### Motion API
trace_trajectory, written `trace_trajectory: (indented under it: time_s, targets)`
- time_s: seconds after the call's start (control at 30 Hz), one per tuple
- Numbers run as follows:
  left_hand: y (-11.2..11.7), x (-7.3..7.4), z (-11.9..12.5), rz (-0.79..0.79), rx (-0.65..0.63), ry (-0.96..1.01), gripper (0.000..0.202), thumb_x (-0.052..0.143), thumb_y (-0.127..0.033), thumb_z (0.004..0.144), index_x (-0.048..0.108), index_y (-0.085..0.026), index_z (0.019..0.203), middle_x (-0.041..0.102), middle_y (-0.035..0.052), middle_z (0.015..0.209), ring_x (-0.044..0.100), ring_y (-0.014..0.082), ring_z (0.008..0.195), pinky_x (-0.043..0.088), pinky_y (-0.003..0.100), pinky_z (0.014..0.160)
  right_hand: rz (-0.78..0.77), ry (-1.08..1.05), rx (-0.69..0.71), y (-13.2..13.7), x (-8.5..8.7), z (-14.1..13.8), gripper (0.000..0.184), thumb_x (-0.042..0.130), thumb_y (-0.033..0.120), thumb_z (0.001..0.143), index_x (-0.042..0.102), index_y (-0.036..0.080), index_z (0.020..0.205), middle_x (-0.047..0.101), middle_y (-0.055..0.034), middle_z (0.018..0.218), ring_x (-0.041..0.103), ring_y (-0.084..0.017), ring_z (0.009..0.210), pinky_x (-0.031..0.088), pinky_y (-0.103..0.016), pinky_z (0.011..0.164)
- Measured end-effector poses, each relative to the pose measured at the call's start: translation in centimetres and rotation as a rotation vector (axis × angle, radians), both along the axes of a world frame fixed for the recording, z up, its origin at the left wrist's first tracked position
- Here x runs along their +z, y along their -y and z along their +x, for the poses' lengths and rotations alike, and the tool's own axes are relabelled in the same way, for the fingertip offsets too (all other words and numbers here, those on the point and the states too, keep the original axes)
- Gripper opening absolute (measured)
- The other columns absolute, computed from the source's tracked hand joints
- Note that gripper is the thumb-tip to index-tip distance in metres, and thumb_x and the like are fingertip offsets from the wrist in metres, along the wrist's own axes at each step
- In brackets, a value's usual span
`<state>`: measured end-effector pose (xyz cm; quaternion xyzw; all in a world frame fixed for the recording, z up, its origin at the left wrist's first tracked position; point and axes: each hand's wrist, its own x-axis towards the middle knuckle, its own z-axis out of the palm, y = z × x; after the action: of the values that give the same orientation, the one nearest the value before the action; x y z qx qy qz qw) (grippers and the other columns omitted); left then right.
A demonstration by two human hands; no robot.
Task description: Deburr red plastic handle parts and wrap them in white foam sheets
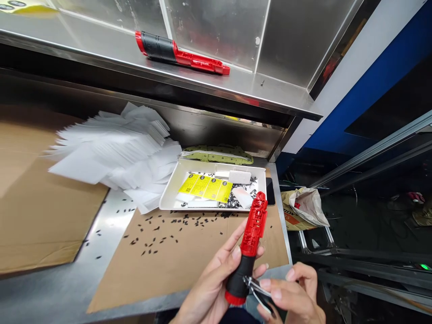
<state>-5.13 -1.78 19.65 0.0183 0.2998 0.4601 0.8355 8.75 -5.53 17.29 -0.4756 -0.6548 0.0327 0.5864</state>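
Note:
My left hand (216, 281) grips a red and black plastic tool handle (248, 247) by its black end, the red ribbed part pointing up and away. My right hand (292, 292) pinches a small metal cutter or nipper (258, 290) whose jaws sit against the handle's black lower part. Both hands hover over the front right of a brown cardboard sheet (175, 265) lying on the steel bench.
A white tray (168, 198) holds yellow labels (205, 186), white pieces and black scraps. Black bits (162, 234) are scattered over the cardboard. A heap of white sheets (114, 148) lies left of the tray. A second red and black handle (178, 54) rests on the steel shelf above.

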Motion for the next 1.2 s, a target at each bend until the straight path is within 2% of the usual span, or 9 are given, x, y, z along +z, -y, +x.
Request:
trace_trajectory:
  time_s: [0.13,0.27,0.37,0.5,0.6,0.77,0.97,1.1,1.2]
  targets:
    - [-0.2,-0.2,0.2,-0.006,-0.026,0.036,0.062,0.081,-0.024,0.08,0.058,-0.024,0.137,0.075,0.0099,0.112,0.07,0.0206,0.101,0.063,0.038,0.089,-0.008,0.018,0.007,-0.2,0.1,1.5,0.01,0.065,0.032,0.095,0.061,0.026,0.088,0.077,0.0038,0.073,0.054,-0.019,0.076,0.04,-0.037,0.084]
    - [-0.3,-0.3,0.2,-0.042,-0.059,0.075,0.081,0.085,-0.026,0.076,0.046,-0.02,0.147,0.077,0.0121,0.107,0.072,0.0208,0.093,0.064,0.035,0.083,-0.001,0.103,0.083,-0.5,0.4,4.0,0.015,0.068,0.033,0.092,0.059,0.024,0.099,0.077,0.0001,0.075,0.054,-0.021,0.084,0.046,-0.033,0.077]
    - [-0.4,-0.1,0.1,-0.047,-0.04,0.081,0.072,0.082,-0.024,0.079,0.051,-0.02,0.143,0.076,0.0111,0.111,0.072,0.0218,0.098,0.063,0.038,0.087,0.013,0.185,0.076,-0.2,0.2,3.8,0.016,0.071,0.029,0.089,0.06,0.026,0.1,0.077,0.0001,0.078,0.054,-0.022,0.09,0.045,-0.034,0.085]
    - [-0.4,0.0,0.2,-0.041,-0.035,0.056,0.053,0.077,-0.023,0.083,0.061,-0.024,0.134,0.075,0.0075,0.117,0.07,0.0219,0.104,0.063,0.041,0.089,-0.03,-0.036,-0.102,0.7,-0.5,1.2,0.007,0.069,0.031,0.09,0.063,0.029,0.092,0.076,-0.0007,0.077,0.051,-0.025,0.096,0.038,-0.045,0.099]
    - [-0.4,-0.1,0.3,-0.023,-0.049,0.049,0.055,0.077,-0.024,0.083,0.059,-0.025,0.136,0.075,0.0075,0.114,0.07,0.0203,0.101,0.063,0.038,0.089,-0.068,-0.014,-0.105,1.0,-0.6,0.4,0.006,0.071,0.029,0.088,0.065,0.029,0.089,0.076,-0.0003,0.076,0.055,-0.024,0.091,0.04,-0.047,0.099]
    - [-0.4,-0.2,0.3,-0.034,-0.058,0.019,0.061,0.08,-0.026,0.081,0.058,-0.026,0.138,0.074,0.0075,0.115,0.07,0.0212,0.101,0.063,0.039,0.088,-0.099,0.03,-0.109,1.3,-0.2,1.1,0.008,0.074,0.029,0.084,0.067,0.028,0.086,0.076,0.0,0.076,0.059,-0.022,0.086,0.043,-0.048,0.099]
    - [-0.6,0.1,0.2,-0.019,-0.094,0.081,0.048,0.083,-0.025,0.077,0.069,-0.027,0.124,0.077,0.0087,0.11,0.072,0.0202,0.094,0.063,0.037,0.086,-0.13,0.069,-0.085,1.2,-0.2,1.5,0.011,0.076,0.027,0.083,0.066,0.029,0.085,0.076,0.0015,0.073,0.059,-0.022,0.078,0.044,-0.051,0.097]
    - [-0.6,0.1,0.1,-0.024,-0.115,0.139,0.042,0.084,-0.026,0.076,0.073,-0.024,0.117,0.077,0.01,0.108,0.073,0.0202,0.093,0.063,0.031,0.078,-0.026,0.023,-0.015,0.4,-0.5,3.8,0.009,0.071,0.032,0.088,0.063,0.027,0.09,0.075,-0.0002,0.072,0.057,-0.021,0.08,0.052,-0.044,0.091]
    - [-0.7,0.1,0.2,-0.031,-0.112,0.123,0.04,0.083,-0.026,0.077,0.074,-0.024,0.115,0.078,0.0105,0.105,0.073,0.0203,0.092,0.063,0.029,0.072,0.035,0.121,0.071,0.0,-0.7,5.0,0.015,0.074,0.029,0.084,0.063,0.026,0.095,0.075,-0.0017,0.076,0.056,-0.02,0.077,0.056,-0.039,0.087]
